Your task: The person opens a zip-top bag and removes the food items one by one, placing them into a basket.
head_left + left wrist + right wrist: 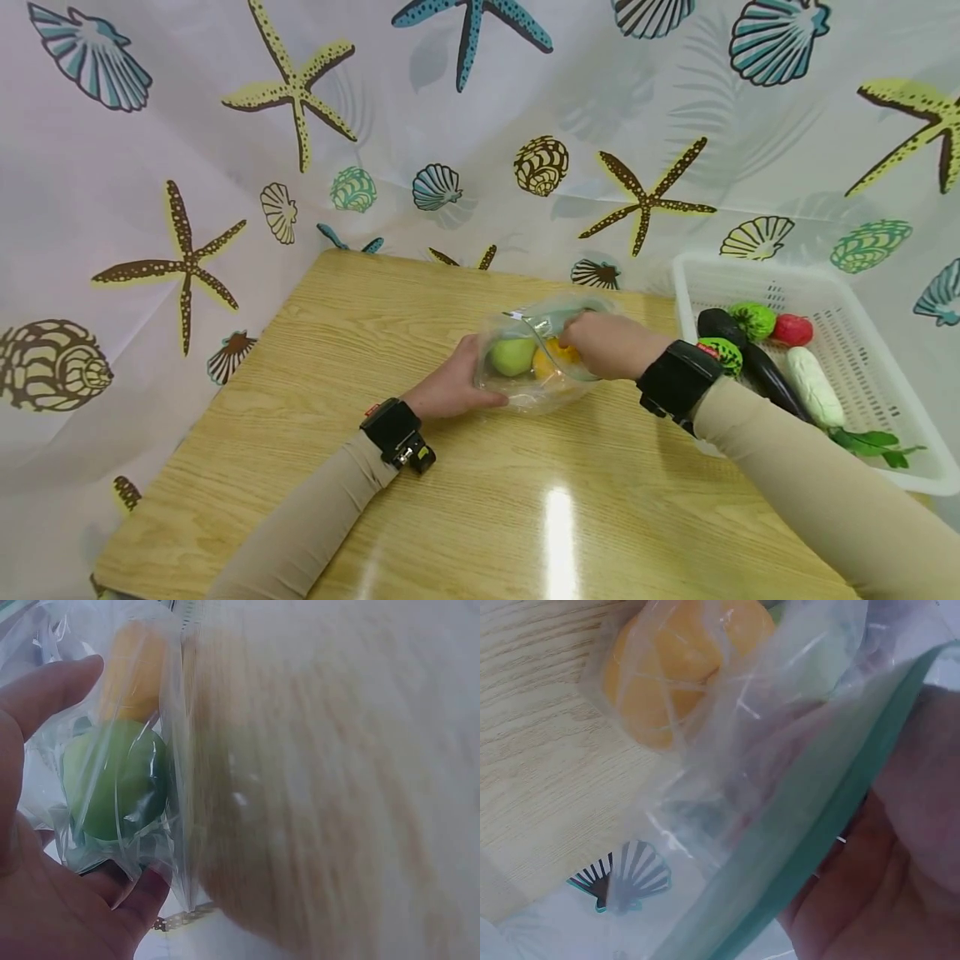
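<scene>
A clear zip bag (536, 392) with a green strip along its mouth (821, 814) lies on the table. Inside are a round green fruit (513, 357), also visible in the left wrist view (116, 780), and a rounded orange piece of produce (682, 671) of unclear kind. My left hand (457, 383) holds the bag's left end, thumb on the near side and fingers around the green fruit's end. Through the open mouth reaches my right hand (611, 342), its fingers beside the orange piece. Plastic and blur hide its fingertips, so I cannot tell whether they grip anything.
A white plastic basket (870, 308) stands at the right, with an eggplant (772, 379), a pale long vegetable (815, 387), green leaves (870, 442) and a red piece (792, 330) in it. A patterned curtain (465, 125) hangs behind the wooden table (360, 308).
</scene>
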The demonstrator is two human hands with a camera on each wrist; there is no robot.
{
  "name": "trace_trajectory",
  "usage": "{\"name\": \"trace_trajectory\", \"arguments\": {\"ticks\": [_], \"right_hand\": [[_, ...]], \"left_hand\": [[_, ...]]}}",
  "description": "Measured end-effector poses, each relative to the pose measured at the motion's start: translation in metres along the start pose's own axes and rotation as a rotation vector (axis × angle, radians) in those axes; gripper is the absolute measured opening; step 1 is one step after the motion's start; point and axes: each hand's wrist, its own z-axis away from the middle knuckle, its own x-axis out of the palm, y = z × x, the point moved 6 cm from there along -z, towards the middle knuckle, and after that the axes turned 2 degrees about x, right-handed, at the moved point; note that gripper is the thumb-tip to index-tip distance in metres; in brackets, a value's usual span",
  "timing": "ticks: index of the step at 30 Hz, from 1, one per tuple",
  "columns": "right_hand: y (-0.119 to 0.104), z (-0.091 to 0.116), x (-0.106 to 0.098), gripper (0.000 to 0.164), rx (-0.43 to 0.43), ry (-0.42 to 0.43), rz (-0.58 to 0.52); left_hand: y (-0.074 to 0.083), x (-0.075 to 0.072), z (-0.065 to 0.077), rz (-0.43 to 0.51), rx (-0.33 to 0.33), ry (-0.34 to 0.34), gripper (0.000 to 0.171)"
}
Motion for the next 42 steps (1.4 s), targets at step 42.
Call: {"name": "trace_trajectory", "arguments": {"ticks": [42], "right_hand": [[-0.005, -0.008, -0.006, 0.02, -0.063, 0.174, -0.189]], "left_hand": [[0.005, 0.0, 0.0, 0.054, 0.067, 0.008, 0.096]]}}
